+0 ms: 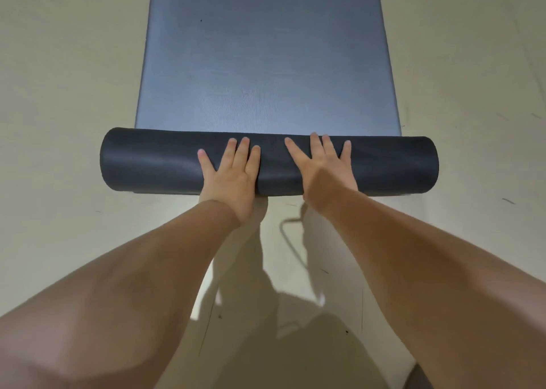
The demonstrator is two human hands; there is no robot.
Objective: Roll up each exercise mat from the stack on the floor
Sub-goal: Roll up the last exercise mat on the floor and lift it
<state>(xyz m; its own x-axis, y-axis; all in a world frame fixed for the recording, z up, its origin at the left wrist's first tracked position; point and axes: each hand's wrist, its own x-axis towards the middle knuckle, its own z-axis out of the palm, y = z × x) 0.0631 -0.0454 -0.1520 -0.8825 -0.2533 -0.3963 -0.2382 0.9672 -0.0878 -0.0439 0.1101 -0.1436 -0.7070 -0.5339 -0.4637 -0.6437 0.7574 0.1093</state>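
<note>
A dark grey-blue exercise mat [266, 58] lies flat on the floor and stretches away from me. Its near end is wound into a thick dark roll [153, 161] lying crosswise. My left hand [233, 176] presses flat on top of the roll just left of its middle, fingers straight and spread. My right hand [325, 167] presses flat on the roll just right of its middle, fingers also straight. Both forearms reach forward from the bottom of the view. Whether more mats lie under this one cannot be seen.
Pale beige floor [59, 93] surrounds the mat on both sides, with a few small dark scuff marks. My shadow falls on the floor between my arms.
</note>
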